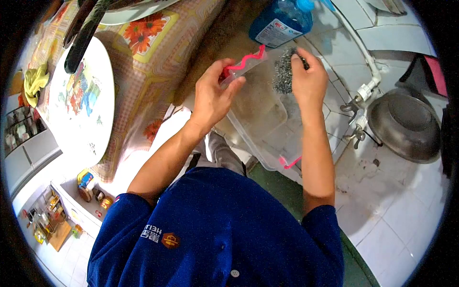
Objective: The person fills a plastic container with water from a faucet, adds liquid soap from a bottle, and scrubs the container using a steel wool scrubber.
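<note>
A clear plastic storage box (256, 112) with pink handles is tilted in front of me, one pink handle (248, 58) at its upper end and another (290, 163) at the lower end. At the upper end, my left hand (214, 91) grips the box's rim beside the handle, thumb on one side and fingers on the other. My right hand (310, 79) pinches a steel wool scourer (283, 74), which is over the box's right side. Whether the scourer touches the plastic, I cannot tell.
A bottle of blue liquid (282, 24) stands beyond the box. Two taps (355, 122) on a white pipe and a dark pan (404, 124) are at right. A patterned tablecloth (143, 67) with a round white board (88, 103) lies left. A cabinet (71, 201) is lower left.
</note>
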Demonstrator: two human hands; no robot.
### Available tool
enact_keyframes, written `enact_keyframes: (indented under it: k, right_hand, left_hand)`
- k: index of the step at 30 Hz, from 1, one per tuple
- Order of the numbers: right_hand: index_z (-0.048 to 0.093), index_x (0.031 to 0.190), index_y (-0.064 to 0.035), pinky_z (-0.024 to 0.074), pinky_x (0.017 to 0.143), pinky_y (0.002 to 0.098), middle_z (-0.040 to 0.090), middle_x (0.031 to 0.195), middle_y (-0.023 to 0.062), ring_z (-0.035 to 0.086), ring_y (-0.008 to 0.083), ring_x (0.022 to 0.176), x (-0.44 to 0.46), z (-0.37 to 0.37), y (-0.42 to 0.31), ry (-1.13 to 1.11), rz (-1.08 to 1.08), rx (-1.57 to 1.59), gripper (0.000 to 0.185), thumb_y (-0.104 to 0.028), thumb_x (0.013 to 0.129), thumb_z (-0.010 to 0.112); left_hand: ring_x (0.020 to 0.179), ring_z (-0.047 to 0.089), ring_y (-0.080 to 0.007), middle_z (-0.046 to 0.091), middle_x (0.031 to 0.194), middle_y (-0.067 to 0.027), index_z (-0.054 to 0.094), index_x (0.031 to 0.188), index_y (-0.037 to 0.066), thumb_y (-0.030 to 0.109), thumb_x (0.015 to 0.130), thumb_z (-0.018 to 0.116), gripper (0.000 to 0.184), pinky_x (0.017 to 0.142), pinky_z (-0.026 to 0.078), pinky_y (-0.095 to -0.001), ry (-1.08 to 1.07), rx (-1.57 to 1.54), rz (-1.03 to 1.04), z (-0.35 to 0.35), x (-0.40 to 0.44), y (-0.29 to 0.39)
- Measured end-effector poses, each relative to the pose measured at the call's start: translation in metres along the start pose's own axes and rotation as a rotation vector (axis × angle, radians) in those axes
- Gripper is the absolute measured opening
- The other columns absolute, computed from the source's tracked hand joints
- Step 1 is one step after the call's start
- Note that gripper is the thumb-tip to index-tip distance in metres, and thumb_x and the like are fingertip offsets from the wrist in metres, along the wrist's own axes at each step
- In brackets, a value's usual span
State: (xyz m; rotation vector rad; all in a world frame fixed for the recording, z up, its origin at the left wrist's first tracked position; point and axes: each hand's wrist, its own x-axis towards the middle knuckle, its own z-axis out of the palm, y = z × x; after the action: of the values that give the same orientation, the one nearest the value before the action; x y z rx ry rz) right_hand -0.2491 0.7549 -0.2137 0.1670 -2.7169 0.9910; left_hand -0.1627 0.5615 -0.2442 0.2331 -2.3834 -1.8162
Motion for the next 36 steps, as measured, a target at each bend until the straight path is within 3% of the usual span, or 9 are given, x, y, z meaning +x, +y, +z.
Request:
enact_keyframes:
  k: [6, 7, 11, 14, 20, 25, 30, 32, 36]
  right_hand:
    - [0.068, 0.107, -0.0047, 0.0499, 0.086, 0.0391, 0.067, 0.104, 0.0184, 0.065, 0.0336, 0.096, -0.014, 0.010, -0.011, 0.025, 0.141, 0.199, 0.029, -0.022, 0.085, 0.068]
    - [0.068, 0.111, -0.0032, 0.0487, 0.088, 0.0329, 0.070, 0.106, 0.0137, 0.065, 0.0221, 0.100, -0.020, 0.011, -0.021, -0.067, 0.063, 0.192, 0.031, -0.018, 0.084, 0.071]
    - [0.069, 0.107, -0.0030, 0.0496, 0.086, 0.0352, 0.069, 0.104, 0.0169, 0.066, 0.0296, 0.099, -0.012, 0.013, -0.015, -0.117, -0.085, 0.047, 0.028, -0.019, 0.084, 0.069]
    - [0.070, 0.103, -0.0037, 0.0502, 0.084, 0.0371, 0.068, 0.100, 0.0175, 0.066, 0.0336, 0.094, 0.002, 0.009, -0.015, 0.021, 0.118, -0.009, 0.025, -0.020, 0.085, 0.066]
    - [0.071, 0.099, -0.0042, 0.0503, 0.079, 0.0403, 0.066, 0.094, 0.0179, 0.064, 0.0371, 0.088, 0.008, 0.005, -0.022, -0.036, -0.071, -0.243, 0.021, -0.017, 0.085, 0.064]
    - [0.071, 0.101, -0.0038, 0.0497, 0.075, 0.0391, 0.065, 0.090, 0.0164, 0.064, 0.0355, 0.085, -0.011, 0.005, -0.045, -0.263, -0.153, -0.020, 0.023, -0.020, 0.086, 0.064]
    - [0.071, 0.101, -0.0034, 0.0497, 0.074, 0.0397, 0.064, 0.088, 0.0164, 0.064, 0.0329, 0.083, -0.007, 0.011, -0.039, -0.097, -0.056, -0.050, 0.021, -0.016, 0.085, 0.064]
    - [0.072, 0.100, -0.0036, 0.0497, 0.071, 0.0377, 0.064, 0.087, 0.0142, 0.064, 0.0305, 0.080, -0.031, 0.015, -0.055, -0.470, -0.221, 0.168, 0.019, -0.013, 0.085, 0.065]
    - [0.071, 0.101, -0.0039, 0.0497, 0.069, 0.0345, 0.062, 0.085, 0.0135, 0.063, 0.0284, 0.078, -0.038, 0.002, -0.031, -0.424, -0.195, 0.311, 0.019, -0.008, 0.082, 0.067]
  left_hand:
    - [0.075, 0.056, -0.0124, 0.064, 0.084, -0.0069, 0.064, 0.106, -0.001, 0.027, 0.093, 0.065, 0.031, 0.067, 0.046, -0.0273, -0.035, -0.140, -0.146, 0.007, 0.013, -0.007]
    - [0.074, 0.054, -0.0112, 0.063, 0.081, -0.0048, 0.064, 0.104, -0.001, 0.028, 0.093, 0.064, 0.030, 0.066, 0.045, -0.0270, -0.036, -0.166, -0.170, 0.007, 0.014, -0.008]
    - [0.070, 0.051, -0.0086, 0.060, 0.075, -0.0001, 0.064, 0.098, -0.001, 0.028, 0.094, 0.064, 0.030, 0.063, 0.044, -0.0260, 0.018, -0.269, -0.160, 0.013, 0.014, -0.011]
    - [0.068, 0.049, -0.0069, 0.058, 0.074, 0.0009, 0.064, 0.095, -0.001, 0.027, 0.093, 0.065, 0.029, 0.061, 0.042, -0.0246, 0.028, -0.272, -0.164, 0.021, 0.011, -0.010]
    - [0.064, 0.045, -0.0054, 0.055, 0.070, 0.0030, 0.063, 0.089, -0.001, 0.027, 0.090, 0.069, 0.028, 0.055, 0.039, -0.0223, 0.006, -0.223, -0.237, 0.011, 0.003, -0.001]
    - [0.064, 0.043, -0.0043, 0.052, 0.070, 0.0039, 0.061, 0.085, 0.000, 0.026, 0.090, 0.069, 0.027, 0.054, 0.036, -0.0219, -0.029, -0.193, -0.316, 0.001, -0.017, -0.004]
    - [0.067, 0.042, -0.0040, 0.050, 0.072, 0.0044, 0.058, 0.085, 0.002, 0.023, 0.091, 0.067, 0.023, 0.056, 0.035, -0.0208, -0.115, -0.191, -0.282, -0.013, -0.036, -0.015]
    - [0.068, 0.042, -0.0044, 0.048, 0.074, 0.0048, 0.056, 0.086, 0.003, 0.021, 0.093, 0.065, 0.021, 0.058, 0.036, -0.0207, -0.094, -0.287, -0.314, -0.011, -0.040, -0.016]
    - [0.069, 0.042, -0.0047, 0.048, 0.075, 0.0052, 0.056, 0.088, 0.004, 0.019, 0.093, 0.064, 0.019, 0.060, 0.037, -0.0212, -0.116, -0.243, -0.332, -0.019, -0.046, -0.005]
